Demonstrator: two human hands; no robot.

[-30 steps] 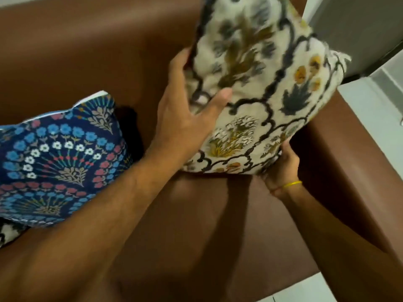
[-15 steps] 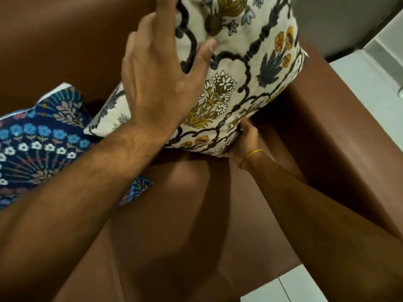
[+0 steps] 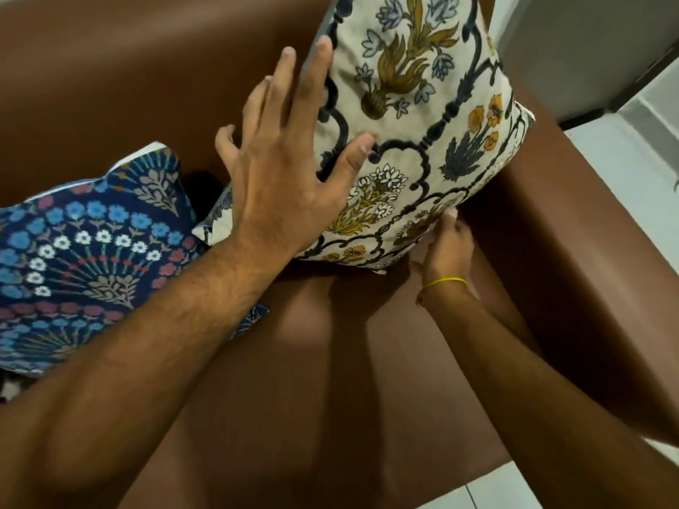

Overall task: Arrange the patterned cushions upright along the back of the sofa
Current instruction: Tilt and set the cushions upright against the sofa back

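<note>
A cream cushion with dark scrollwork and yellow flowers stands almost upright in the right corner of the brown sofa, leaning on the backrest. My left hand lies flat on its left face with fingers spread, thumb pressed into the fabric. My right hand, with a yellow thread at the wrist, holds the cushion's lower right edge from beneath. A navy cushion with blue, white and red flowers leans on the backrest to the left, its corner close to the cream one.
The sofa's brown seat stretches in front of the cushions, and its right armrest runs beside the cream cushion. Pale floor tiles and a grey wall lie beyond the armrest. A bit of another patterned fabric peeks out at the left edge.
The cream cushion has settled down into the corner and stands straighter. My left hand has opened from gripping its side to lying flat with spread fingers. My right hand stays under the lower edge.
</note>
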